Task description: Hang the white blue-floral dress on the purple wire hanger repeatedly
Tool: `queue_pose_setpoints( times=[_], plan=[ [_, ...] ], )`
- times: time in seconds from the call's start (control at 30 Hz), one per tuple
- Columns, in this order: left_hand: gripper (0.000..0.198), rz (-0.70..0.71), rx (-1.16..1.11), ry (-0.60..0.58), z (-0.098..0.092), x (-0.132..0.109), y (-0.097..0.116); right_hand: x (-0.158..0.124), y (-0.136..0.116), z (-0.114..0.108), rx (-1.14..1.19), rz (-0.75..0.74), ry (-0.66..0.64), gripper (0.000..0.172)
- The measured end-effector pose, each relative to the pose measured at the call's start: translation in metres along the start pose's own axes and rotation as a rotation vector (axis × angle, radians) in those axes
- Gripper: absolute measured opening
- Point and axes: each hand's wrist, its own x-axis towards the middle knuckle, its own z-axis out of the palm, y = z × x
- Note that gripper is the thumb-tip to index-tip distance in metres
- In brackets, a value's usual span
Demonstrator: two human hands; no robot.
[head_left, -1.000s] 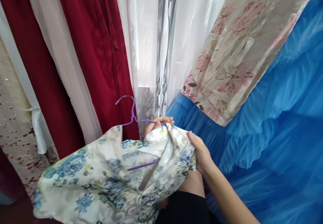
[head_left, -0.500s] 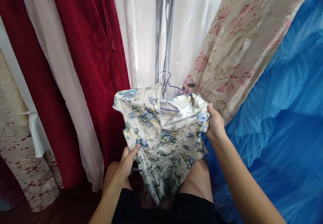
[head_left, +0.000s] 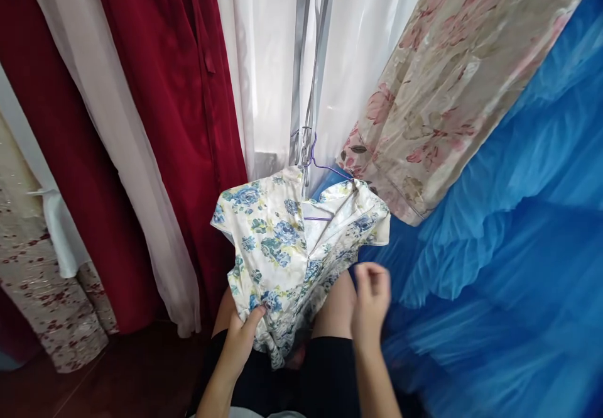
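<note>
Floral short-sleeved top (head_left: 277,229) on purple hanger (head_left: 330,168), centre of frame.
Your left hand (head_left: 241,337) grips its lower-left side, thumb on the front; your right hand (head_left: 371,298), blurred and half curled, sits just off its right side, looks unloaded but can't tell for sure. Left pinch wants to be light and flat, so cloth doesn't crease or drag off the hanger. Right half's bunched: level both shoulders, smooth folds downward.

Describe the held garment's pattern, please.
The garment has blue and green florals on white, clearest in the head view.
</note>
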Motion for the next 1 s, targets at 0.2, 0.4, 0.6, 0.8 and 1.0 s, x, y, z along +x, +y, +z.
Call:
queue_pose_setpoints(
  times=[0.2, 0.4, 0.6, 0.8, 1.0],
  plan=[
    [0.051, 0.100, 0.096, -0.083, 0.004, -0.018, 0.008, -0.032, -0.009, 0.043, 0.143, 0.234, -0.735, 0.040],
    [0.052, 0.200, 0.103, -0.027, 0.000, -0.022, 0.007, -0.013, -0.033, 0.034, 0.123, 0.206, -0.675, 0.042],
    [0.047, 0.869, 0.284, 0.212, 0.029, -0.011, 0.014, -0.022, -0.037, 0.008, 0.254, 0.366, -0.635, 0.037],
    [0.039, 0.815, 0.462, -0.077, 0.095, 0.042, 0.012, 0.000, -0.021, 0.016, 0.231, 0.415, -0.631, 0.031],
    [0.030, 0.641, 0.562, -0.092, 0.126, 0.119, 0.012, -0.006, 0.017, 0.018, 0.165, 0.494, -0.580, 0.031]
  ],
)
